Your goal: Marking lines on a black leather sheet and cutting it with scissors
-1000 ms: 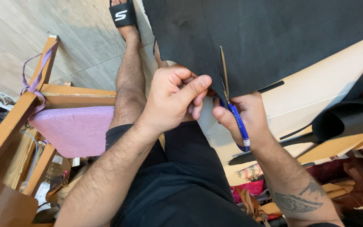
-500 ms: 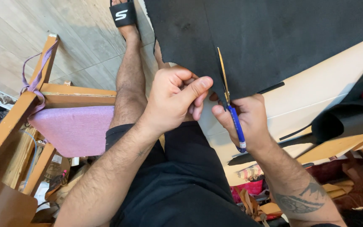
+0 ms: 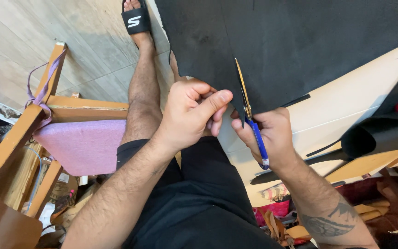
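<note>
Scissors (image 3: 249, 115) clamped in right hand (image 3: 272, 138), blades in black sheet (image 3: 300, 46); left hand (image 3: 190, 115) pinches its edge tight.

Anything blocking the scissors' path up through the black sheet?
Nothing visible. The scissors in the right hand are already in the black sheet, blades pointing up the cut. The left hand pinches the sheet's edge to the left of the blades, off the cut line. Ahead lies only bare sheet.
</note>
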